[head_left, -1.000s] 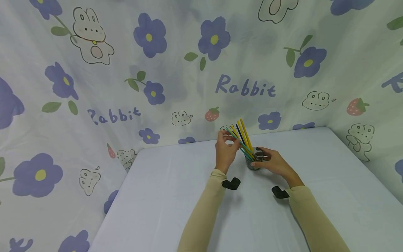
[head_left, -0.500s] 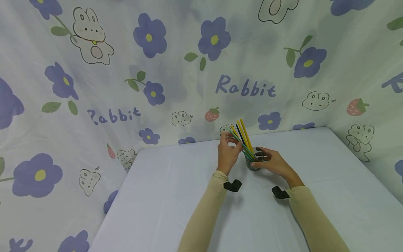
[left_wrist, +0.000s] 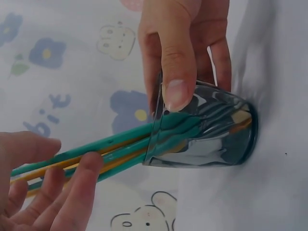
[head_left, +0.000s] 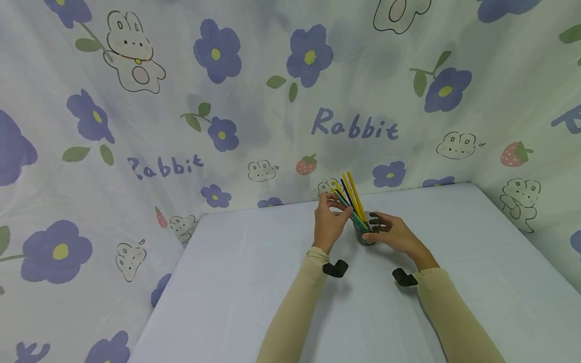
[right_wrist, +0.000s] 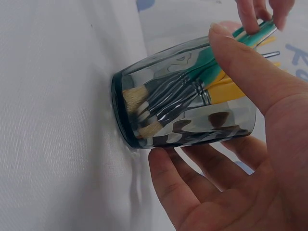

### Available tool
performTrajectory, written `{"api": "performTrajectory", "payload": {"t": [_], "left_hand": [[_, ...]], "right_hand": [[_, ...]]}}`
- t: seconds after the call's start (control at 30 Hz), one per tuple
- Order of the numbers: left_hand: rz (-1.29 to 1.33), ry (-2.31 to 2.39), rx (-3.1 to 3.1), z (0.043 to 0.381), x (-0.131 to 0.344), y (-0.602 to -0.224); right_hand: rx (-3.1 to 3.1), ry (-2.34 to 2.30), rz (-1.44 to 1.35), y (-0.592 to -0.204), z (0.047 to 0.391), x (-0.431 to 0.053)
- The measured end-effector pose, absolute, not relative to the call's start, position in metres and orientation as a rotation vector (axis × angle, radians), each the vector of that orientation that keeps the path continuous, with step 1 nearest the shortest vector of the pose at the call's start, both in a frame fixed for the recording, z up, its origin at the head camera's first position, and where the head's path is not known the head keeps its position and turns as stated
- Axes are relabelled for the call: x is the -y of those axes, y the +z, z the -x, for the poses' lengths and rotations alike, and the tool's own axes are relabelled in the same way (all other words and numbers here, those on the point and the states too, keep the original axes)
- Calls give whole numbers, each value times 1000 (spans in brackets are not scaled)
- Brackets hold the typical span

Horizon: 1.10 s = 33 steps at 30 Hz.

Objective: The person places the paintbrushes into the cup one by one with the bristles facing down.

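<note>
Several paintbrushes with green, yellow and dark handles (head_left: 356,194) lean in a clear, grey-tinted glass (left_wrist: 224,144), which stands on the white table. Their bristles (right_wrist: 137,98) point down near the glass's bottom. With its thumb and fingers, my left hand (head_left: 329,222) holds a green-handled paintbrush (right_wrist: 204,62) just above the rim, against other handles; exactly how many it grips is hidden. My right hand (head_left: 399,234) grips the glass from the right side, the thumb (left_wrist: 178,91) near the rim and the fingers (right_wrist: 173,183) on the opposite side.
A white cloth covers the table (head_left: 218,282). Behind it hangs a curtain (head_left: 272,121) printed with flowers, rabbits and strawberries, close to the brush tops. Dark wrist mounts (head_left: 336,268) stick out from both sleeves.
My left hand has shifted slightly right and down toward the glass, and the green handle has come down, closer to the others. My right hand and the glass stay put.
</note>
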<state>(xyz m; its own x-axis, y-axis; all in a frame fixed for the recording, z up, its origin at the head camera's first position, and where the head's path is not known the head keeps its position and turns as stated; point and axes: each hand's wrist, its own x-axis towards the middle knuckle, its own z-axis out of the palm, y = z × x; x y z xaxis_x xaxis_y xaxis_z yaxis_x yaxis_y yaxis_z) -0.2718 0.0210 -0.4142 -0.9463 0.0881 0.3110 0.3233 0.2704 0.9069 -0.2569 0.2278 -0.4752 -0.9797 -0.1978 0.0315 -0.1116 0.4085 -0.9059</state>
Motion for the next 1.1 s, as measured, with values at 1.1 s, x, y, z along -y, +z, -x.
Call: {"api": "performTrajectory", "payload": {"t": [1.1], "left_hand": [[198,-1646,2284,265,19,-419]], "right_hand": [[-2550,-1639,267,-473,254,-230]]}}
